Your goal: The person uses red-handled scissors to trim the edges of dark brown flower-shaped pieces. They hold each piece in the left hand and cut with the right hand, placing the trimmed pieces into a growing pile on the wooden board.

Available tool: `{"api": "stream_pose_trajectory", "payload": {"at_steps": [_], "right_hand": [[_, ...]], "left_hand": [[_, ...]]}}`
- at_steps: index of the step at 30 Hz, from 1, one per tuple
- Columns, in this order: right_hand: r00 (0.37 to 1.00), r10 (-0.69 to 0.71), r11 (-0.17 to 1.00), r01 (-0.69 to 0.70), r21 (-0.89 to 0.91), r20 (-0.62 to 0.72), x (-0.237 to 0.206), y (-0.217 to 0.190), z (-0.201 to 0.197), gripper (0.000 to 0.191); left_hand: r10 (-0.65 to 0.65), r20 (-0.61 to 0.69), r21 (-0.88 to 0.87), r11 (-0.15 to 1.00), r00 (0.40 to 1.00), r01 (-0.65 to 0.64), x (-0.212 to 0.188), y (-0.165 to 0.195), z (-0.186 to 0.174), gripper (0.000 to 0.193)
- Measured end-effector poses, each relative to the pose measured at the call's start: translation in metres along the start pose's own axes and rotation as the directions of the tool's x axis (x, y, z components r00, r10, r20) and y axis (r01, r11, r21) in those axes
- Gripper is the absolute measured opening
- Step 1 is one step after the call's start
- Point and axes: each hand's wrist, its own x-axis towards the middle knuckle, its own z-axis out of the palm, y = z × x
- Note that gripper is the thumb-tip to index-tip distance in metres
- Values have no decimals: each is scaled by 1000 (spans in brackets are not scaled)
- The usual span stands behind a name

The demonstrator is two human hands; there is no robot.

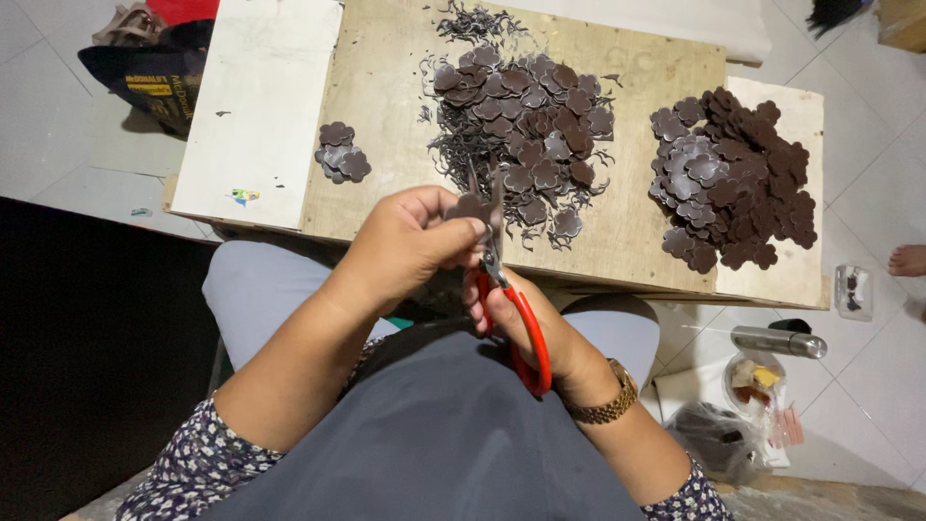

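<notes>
Your left hand (405, 241) pinches a brown flower-shaped piece (470, 205) just above the scissors (502, 280); your right hand (521, 323) grips their red handles, blades pointing up into the piece, near the board (386, 116) edge.

Bright, even overhead light falls on the wooden board (386, 116); soft shadows lie beneath its near edge; left of the board the floor sinks into blackness; edges bow slightly; focus stays sharp.
</notes>
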Motion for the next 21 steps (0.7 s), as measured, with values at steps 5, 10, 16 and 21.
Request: {"api": "stream_pose_trajectory", "payload": {"at_steps": [5, 10, 16, 21], "right_hand": [[998, -36, 999, 35, 33, 44, -1, -3, 0, 62], [996, -35, 999, 33, 31, 81, -4, -4, -4, 60], [1000, 1, 999, -1, 46, 6, -2, 2, -2, 54], [1000, -14, 997, 16, 69, -20, -2, 4, -1, 51]], "left_hand": [[-72, 16, 11, 997, 997, 72, 1, 1, 3, 11], [-154, 12, -67, 986, 988, 155, 1, 3, -1, 13], [-166, 26, -70, 983, 986, 168, 2, 3, -3, 12], [-67, 20, -111, 991, 998, 69, 4, -2, -1, 10]]}}
